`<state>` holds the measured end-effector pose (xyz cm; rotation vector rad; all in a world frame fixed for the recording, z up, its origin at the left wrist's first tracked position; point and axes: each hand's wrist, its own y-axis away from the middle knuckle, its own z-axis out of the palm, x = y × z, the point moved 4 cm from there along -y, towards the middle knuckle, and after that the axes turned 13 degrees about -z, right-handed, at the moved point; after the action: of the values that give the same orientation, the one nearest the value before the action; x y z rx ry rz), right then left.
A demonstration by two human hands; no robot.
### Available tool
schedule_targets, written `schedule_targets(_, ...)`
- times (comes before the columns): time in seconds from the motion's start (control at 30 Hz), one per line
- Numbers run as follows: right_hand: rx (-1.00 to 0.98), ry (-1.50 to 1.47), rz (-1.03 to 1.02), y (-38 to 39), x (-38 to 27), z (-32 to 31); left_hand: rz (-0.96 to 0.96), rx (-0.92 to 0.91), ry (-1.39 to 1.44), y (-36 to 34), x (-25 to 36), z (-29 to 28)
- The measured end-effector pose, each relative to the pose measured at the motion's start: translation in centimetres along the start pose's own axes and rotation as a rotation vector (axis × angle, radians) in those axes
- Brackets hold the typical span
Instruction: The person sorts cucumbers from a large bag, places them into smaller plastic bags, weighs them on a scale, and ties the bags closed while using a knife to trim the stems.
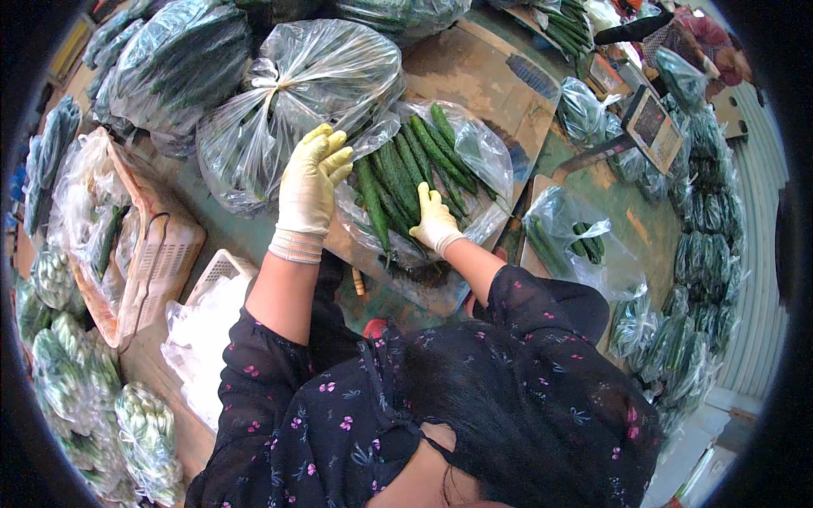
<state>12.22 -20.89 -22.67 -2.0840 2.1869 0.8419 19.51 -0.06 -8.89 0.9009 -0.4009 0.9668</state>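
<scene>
A heap of long dark green cucumbers [394,179] lies on a spread clear plastic bag [495,157] in front of me. My right hand [437,222], in a pale yellow and white glove, rests at the near side of the heap. Its fingers and thumb are apart against the cucumbers, with none visibly lifted. My left hand [310,182], gloved alike, is raised at the heap's left side. Its fingers are slightly bent and nothing shows in them. Just behind it sits a large tied clear bag [330,63].
At the left stand a plastic-lined crate [161,271] and a white basket [222,273]. A smaller open bag of cucumbers [576,241] lies at the right, near a scale display [654,127]. Packed bags [707,229] line the far right; bagged greens [76,364] lie lower left.
</scene>
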Motion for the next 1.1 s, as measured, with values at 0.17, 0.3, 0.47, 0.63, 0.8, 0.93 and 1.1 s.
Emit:
schedule_targets(0.17, 0.086, -0.077, -0.108, -1.5, 4.7, -1.0, 0.003, -0.033, -0.04, 0.0, -0.2, -0.5)
schedule_targets(0.3, 0.204, -0.2, -0.093, -2.3, 9.2, -3.5, -0.003, -0.032, -0.062, 0.1, 0.0, -0.1)
schedule_targets(0.47, 0.172, -0.221, -0.077, -3.6, 12.2, -4.7, -0.017, -0.044, -0.027, -0.3, -0.1, -0.1)
schedule_targets(0.63, 0.351, 0.028, -0.078, -2.1, 9.3, -7.8, -0.034, -0.04, -0.027, -0.4, -0.3, 0.0)
schedule_targets(0.8, 0.222, -0.077, -0.249, -3.0, 6.1, -5.1, -0.035, -0.041, -0.039, -0.5, -0.6, 0.5)
schedule_targets(0.93, 0.04, -0.092, -0.1, -4.4, 3.9, -0.7, -0.048, -0.048, -0.033, -0.6, -0.8, 0.6)
schedule_targets(1.1, 0.131, -0.383, -0.112, -6.5, 6.1, 1.8, -0.054, -0.046, -0.047, -0.8, -0.8, 0.5)
